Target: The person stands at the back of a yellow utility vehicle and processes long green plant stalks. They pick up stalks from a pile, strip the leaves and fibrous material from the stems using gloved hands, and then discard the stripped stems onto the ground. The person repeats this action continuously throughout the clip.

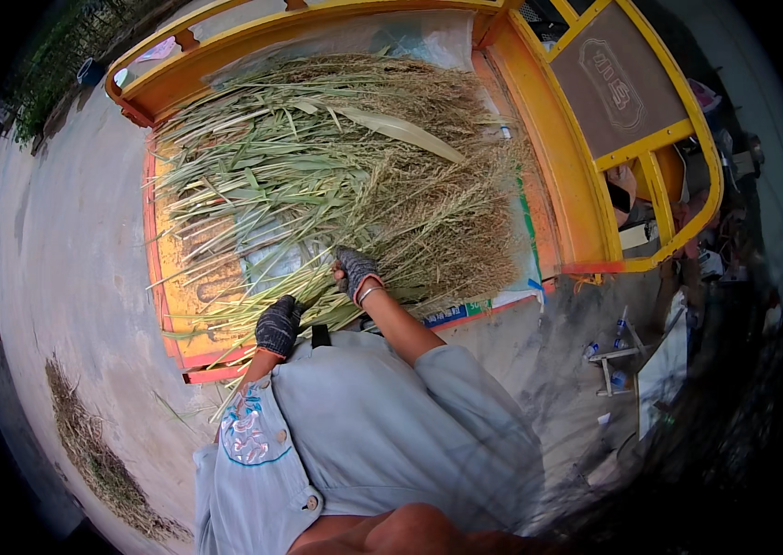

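Now clutching seed-headed stalks point(336, 176) with right hand point(356, 272) by near edge of cart bed point(216, 289); cannot tell grip of left hand point(280, 326). Open concrete point(77, 250) past left edge.

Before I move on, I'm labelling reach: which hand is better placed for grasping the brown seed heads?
Probably the right hand: it is closer to the seed heads, which spread to its right. The left hand sits farther from them, near pale stalks.
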Demonstrator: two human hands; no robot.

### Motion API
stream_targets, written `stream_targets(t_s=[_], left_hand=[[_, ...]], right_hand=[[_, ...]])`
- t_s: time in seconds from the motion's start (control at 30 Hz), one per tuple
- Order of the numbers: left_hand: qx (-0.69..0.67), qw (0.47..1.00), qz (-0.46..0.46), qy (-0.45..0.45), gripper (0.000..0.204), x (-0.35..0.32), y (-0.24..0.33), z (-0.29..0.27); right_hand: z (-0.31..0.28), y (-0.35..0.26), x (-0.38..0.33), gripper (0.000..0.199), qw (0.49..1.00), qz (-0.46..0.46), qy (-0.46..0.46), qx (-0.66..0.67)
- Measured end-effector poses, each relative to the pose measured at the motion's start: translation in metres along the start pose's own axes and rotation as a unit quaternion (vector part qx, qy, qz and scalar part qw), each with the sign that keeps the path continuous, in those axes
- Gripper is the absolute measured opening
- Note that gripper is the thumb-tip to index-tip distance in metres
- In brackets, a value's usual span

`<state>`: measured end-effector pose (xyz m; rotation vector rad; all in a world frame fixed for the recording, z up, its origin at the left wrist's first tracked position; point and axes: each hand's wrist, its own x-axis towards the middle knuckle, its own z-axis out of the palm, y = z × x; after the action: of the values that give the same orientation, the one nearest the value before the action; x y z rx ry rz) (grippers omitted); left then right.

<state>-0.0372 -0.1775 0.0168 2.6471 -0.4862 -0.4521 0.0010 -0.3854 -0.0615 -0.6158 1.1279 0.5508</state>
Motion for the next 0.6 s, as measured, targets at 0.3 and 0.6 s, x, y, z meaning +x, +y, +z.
stream_targets(t_s=[0.3, 0.6], left_hand=[[0.012, 0.996, -0.011, -0.085, 0.027, -0.003, 0.021, -0.015], [0.058, 0.991, -0.053, -0.112, 0.023, -0.017, 0.007, -0.015]], right_hand=[[-0.018, -0.038, 0.023, 0.024, 0.919, -0.114, 0.119, -0.358], [-0.035, -0.029, 0.070, 0.014, 0.822, -0.252, 0.122, -0.495]])
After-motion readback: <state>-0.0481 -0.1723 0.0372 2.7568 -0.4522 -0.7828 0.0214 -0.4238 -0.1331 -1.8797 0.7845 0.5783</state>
